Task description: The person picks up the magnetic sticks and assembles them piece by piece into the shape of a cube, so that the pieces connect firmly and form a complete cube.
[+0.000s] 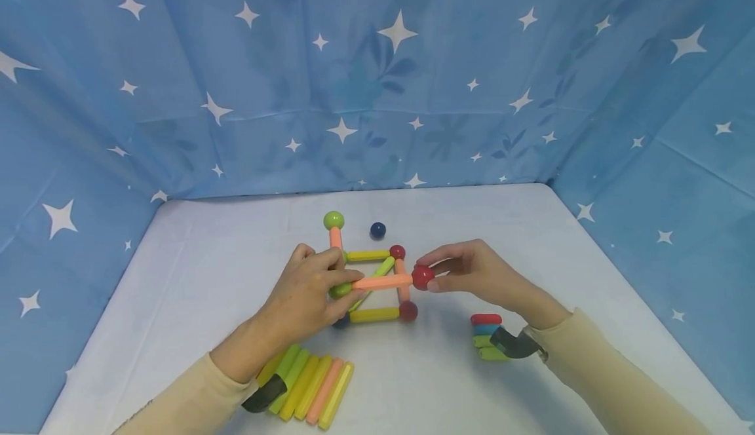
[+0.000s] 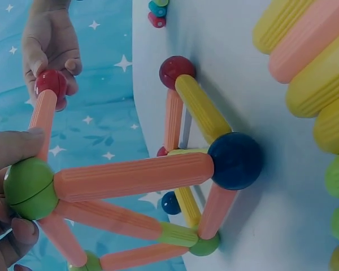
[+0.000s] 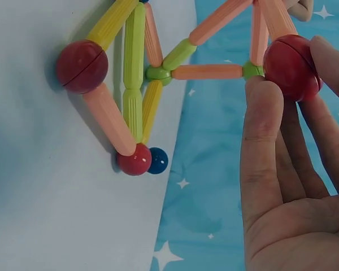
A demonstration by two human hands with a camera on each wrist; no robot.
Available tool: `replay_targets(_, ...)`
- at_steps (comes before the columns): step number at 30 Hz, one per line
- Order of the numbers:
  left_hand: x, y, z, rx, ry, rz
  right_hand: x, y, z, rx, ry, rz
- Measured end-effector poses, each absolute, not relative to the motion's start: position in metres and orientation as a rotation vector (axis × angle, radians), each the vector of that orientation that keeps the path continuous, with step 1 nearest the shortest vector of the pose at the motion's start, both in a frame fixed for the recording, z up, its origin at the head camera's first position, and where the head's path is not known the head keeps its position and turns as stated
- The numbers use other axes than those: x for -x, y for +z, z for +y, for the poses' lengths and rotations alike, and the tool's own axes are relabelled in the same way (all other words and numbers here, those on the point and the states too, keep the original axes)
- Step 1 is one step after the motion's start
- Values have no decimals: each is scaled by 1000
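Two hands, red ball [image 1: 422,277] pinched in right fingers [image 1: 441,265], left fingers [image 1: 339,278] holding green ball [image 1: 340,289]

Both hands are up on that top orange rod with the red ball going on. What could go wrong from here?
The right hand pinches the red ball at the end of the raised orange rod; a nudge might pull the rod off the green ball that the left hand holds. Pressing sideways could also tilt the frame's uprights.
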State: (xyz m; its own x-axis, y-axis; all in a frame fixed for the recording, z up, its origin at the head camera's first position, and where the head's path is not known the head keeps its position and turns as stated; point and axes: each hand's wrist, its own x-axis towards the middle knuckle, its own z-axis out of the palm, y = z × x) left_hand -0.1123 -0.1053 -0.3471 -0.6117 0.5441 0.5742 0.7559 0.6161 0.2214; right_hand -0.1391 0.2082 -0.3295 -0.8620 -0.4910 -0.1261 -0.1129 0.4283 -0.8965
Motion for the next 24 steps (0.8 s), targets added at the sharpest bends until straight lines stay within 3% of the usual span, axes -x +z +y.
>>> replay_targets(6, 113, -346, -105, 1045, -619, -2385, 141, -337, 210, 495, -1332, 2319)
replay_targets(12, 116, -348, -104, 1041, -615, -2390, 127, -353, 195, 450, -633, 2596)
replay_targets(16, 117, -350, -104, 1029, -614, -2378, 103, -362, 168, 825, -265, 2607)
replay_targets(20, 119, -351, -102, 1028, -620, -2369, 71, -370, 137, 1270, -149, 2548)
replay_targets(24, 119, -351, -101, 1033, -631, -2369, 48, -381, 117, 1539, -100, 2473)
